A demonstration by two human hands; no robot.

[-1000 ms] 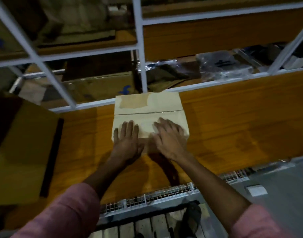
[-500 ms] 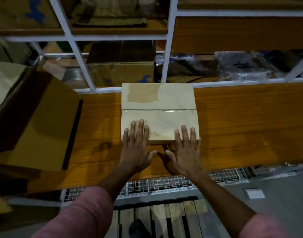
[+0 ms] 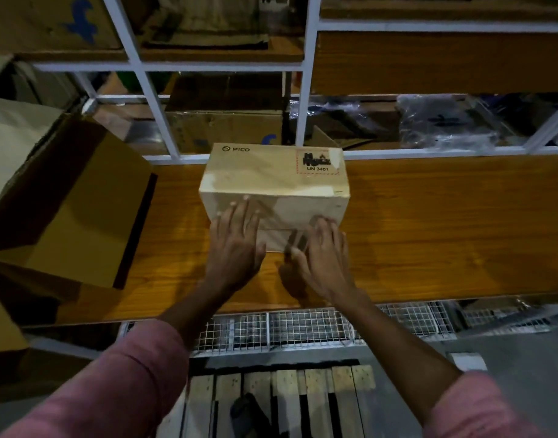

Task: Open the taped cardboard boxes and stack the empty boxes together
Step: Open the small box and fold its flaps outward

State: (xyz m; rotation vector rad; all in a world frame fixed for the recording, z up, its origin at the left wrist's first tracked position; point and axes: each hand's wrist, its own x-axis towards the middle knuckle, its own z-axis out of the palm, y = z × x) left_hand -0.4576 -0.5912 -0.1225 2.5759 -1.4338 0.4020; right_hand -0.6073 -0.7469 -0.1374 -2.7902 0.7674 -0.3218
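Box: a pale cardboard box (image 3: pixel 273 181) lies on the wooden tabletop (image 3: pixel 429 222), near its far edge and roughly in the middle of the view. Its upper face carries a "PICO" mark at the far left and a red-bordered label reading "UN 3481" at the far right. The face turned toward the person shows a seam line running across it between the hands.
Left hand: the left hand (image 3: pixel 236 245) lies flat against the near face of the box, fingers straight and spread, fingertips close to the top edge. Its grip is fully open and holds nothing; it only presses on the cardboard.
Right hand: the right hand (image 3: pixel 322 257) rests on the lower right part of the same face, fingers laid forward and slightly bent. It is blurred, so I cannot tell whether the thumb and forefinger pinch anything at the seam.
Open box: a larger brown box (image 3: pixel 66 200) stands at the left on the tabletop, flaps up, well apart from the pale one.
Rack: a white metal rack (image 3: pixel 306 90) rises behind the tabletop, with cartons and plastic-wrapped bundles on its shelves.
Sleeves: both forearms come out of pink sleeves (image 3: pixel 123 384) at the bottom of the view.
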